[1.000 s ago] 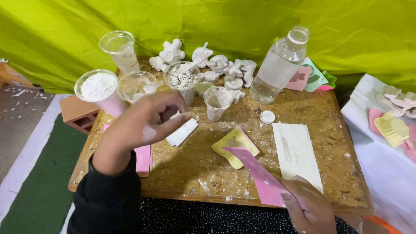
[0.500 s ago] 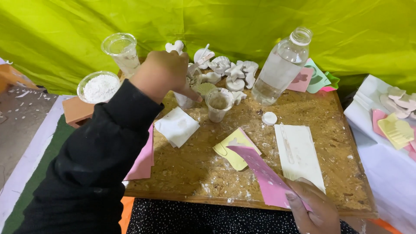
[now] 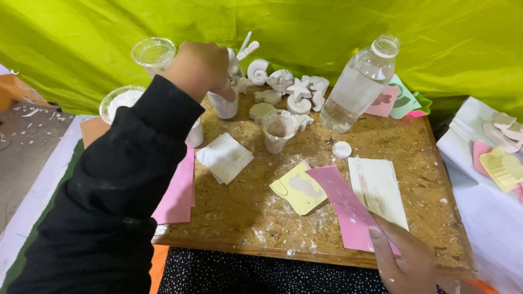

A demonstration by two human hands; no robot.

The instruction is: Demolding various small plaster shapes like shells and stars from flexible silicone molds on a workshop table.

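Note:
My left hand [image 3: 199, 68] reaches to the back of the wooden board [image 3: 327, 239] and is closed over the rim of a plastic cup of white plaster [image 3: 224, 106]. White sticks [image 3: 246, 48] poke out past the fingers. At the board's near right edge, my right hand [image 3: 403, 261] pinches the corner of a pink sheet [image 3: 346, 204]. The sheet lies across a yellow shell-shaped mould [image 3: 298, 188] and a white sheet [image 3: 378, 182]. A small cloudy cup [image 3: 278, 130] stands at the board's centre.
White plaster shell and star figures [image 3: 291, 87] crowd the back. An open water bottle [image 3: 357, 87] stands back right, its cap [image 3: 342, 149] beside it. A cup of white powder [image 3: 122, 100], an empty cup [image 3: 153, 54], folded white paper [image 3: 224, 158] and coloured moulds on a white table [image 3: 504, 163] are around.
My left hand rose from the board's middle and moved back onto the cup of plaster. The right hand keeps hold of the pink sheet.

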